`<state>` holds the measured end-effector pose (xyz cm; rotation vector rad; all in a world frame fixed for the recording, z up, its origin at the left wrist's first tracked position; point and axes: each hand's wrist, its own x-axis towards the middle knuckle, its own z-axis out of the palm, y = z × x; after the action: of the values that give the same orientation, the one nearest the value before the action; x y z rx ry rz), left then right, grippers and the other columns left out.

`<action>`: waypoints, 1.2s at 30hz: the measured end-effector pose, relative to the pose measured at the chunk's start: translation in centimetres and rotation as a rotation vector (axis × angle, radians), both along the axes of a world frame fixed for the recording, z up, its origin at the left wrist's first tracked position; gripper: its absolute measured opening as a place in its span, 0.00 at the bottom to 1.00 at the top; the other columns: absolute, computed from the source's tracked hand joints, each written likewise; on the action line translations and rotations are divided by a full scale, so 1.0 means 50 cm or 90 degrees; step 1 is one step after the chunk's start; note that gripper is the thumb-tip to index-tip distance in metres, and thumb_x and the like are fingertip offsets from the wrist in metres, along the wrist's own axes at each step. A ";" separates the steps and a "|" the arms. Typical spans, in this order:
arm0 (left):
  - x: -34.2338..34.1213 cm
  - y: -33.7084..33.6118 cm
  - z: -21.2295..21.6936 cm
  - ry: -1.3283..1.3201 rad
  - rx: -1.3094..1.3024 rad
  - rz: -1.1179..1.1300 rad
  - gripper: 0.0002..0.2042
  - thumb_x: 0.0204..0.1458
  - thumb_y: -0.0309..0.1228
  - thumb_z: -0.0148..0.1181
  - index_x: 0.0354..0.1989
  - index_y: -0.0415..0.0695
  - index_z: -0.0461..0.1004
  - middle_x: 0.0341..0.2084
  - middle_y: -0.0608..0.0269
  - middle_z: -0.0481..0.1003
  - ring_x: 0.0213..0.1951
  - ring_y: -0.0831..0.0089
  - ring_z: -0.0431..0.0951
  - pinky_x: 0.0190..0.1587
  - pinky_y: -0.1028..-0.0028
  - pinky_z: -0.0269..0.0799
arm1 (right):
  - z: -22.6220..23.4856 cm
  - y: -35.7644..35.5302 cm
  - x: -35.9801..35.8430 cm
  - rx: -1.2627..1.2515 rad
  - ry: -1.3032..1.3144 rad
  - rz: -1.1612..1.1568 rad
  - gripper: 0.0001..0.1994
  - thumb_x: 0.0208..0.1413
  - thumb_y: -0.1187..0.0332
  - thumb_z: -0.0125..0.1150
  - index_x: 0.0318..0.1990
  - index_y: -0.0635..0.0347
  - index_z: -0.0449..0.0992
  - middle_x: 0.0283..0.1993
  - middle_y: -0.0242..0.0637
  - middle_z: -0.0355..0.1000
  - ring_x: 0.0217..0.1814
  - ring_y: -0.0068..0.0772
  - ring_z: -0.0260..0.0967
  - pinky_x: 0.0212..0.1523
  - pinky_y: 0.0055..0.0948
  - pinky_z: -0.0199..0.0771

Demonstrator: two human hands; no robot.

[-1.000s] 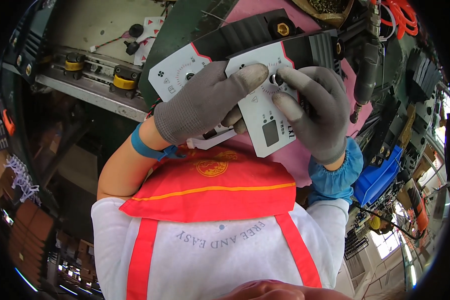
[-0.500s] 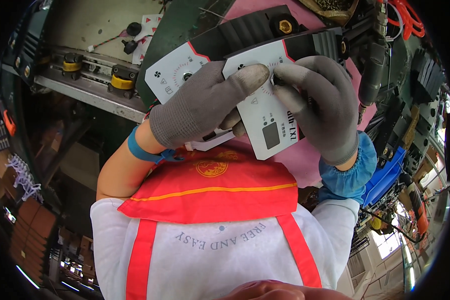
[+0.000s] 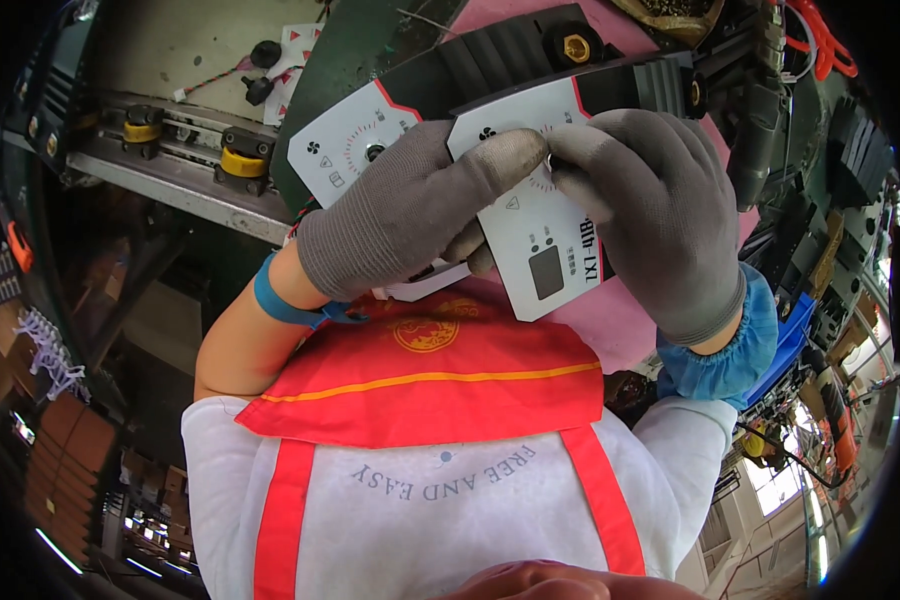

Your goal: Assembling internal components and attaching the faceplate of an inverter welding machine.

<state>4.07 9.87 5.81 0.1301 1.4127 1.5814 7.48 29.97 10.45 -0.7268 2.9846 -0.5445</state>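
Note:
My left hand (image 3: 400, 215), in a grey knit glove, is closed on a white control panel (image 3: 515, 225) with a red edge, thumb on its face and fingers underneath. A small dark window and a ring of dial marks show on the panel, which is joined to a ribbed black housing (image 3: 620, 85). My right hand (image 3: 665, 220), gloved alike, has thumb and forefinger pinched at the dial beside my left thumb. Whatever lies between those fingertips is hidden. A second white panel (image 3: 320, 165), on another black housing (image 3: 480, 60) with a brass fitting (image 3: 576, 48), lies behind my left hand.
Pink sheeting (image 3: 610, 325) covers part of the green bench. Left of it runs a metal rail (image 3: 180, 190) with yellow-and-black rollers (image 3: 244, 155). A black power tool (image 3: 760, 140) lies to the right, near a blue bin (image 3: 785, 345) and orange tubing (image 3: 830, 40).
My right hand and forearm have shifted a little to the right, fingertips still at the dial. The held panel has moved very slightly. My left hand keeps its grip.

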 end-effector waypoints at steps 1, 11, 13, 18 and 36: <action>0.002 0.001 0.003 0.015 -0.002 0.004 0.22 0.58 0.51 0.49 0.40 0.40 0.72 0.18 0.66 0.71 0.15 0.84 0.66 0.17 0.81 0.62 | -0.004 0.000 0.002 -0.001 0.000 0.000 0.14 0.43 0.73 0.65 0.41 0.58 0.77 0.37 0.39 0.71 0.38 0.42 0.70 0.38 0.35 0.71; -0.005 -0.003 0.012 -0.001 -0.012 -0.021 0.22 0.58 0.51 0.49 0.42 0.41 0.72 0.19 0.66 0.72 0.16 0.84 0.67 0.17 0.81 0.63 | -0.019 0.012 0.007 -0.115 -0.028 -0.014 0.15 0.42 0.74 0.64 0.42 0.59 0.76 0.37 0.39 0.71 0.37 0.42 0.70 0.36 0.35 0.70; -0.003 -0.002 0.010 0.014 -0.008 -0.017 0.22 0.58 0.51 0.49 0.42 0.41 0.72 0.19 0.66 0.72 0.16 0.84 0.67 0.17 0.81 0.63 | -0.013 0.011 0.009 -0.103 -0.033 -0.006 0.15 0.42 0.74 0.64 0.42 0.59 0.76 0.37 0.39 0.71 0.38 0.42 0.70 0.36 0.35 0.70; 0.002 -0.003 0.008 0.073 0.002 -0.002 0.22 0.58 0.50 0.49 0.41 0.41 0.72 0.19 0.67 0.72 0.16 0.84 0.67 0.18 0.81 0.63 | 0.007 -0.008 0.005 0.083 0.009 0.009 0.15 0.40 0.70 0.66 0.40 0.56 0.76 0.35 0.38 0.70 0.35 0.40 0.69 0.35 0.35 0.66; 0.011 0.005 -0.006 0.056 0.020 -0.013 0.18 0.60 0.45 0.48 0.46 0.41 0.71 0.19 0.64 0.72 0.16 0.81 0.68 0.18 0.78 0.64 | -0.020 0.035 -0.005 -0.115 0.001 0.055 0.17 0.41 0.68 0.67 0.41 0.61 0.77 0.35 0.37 0.71 0.34 0.37 0.69 0.35 0.32 0.67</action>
<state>4.62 10.13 5.51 0.2348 1.4500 1.5985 7.25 31.74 9.46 -0.8627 2.9159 -0.8157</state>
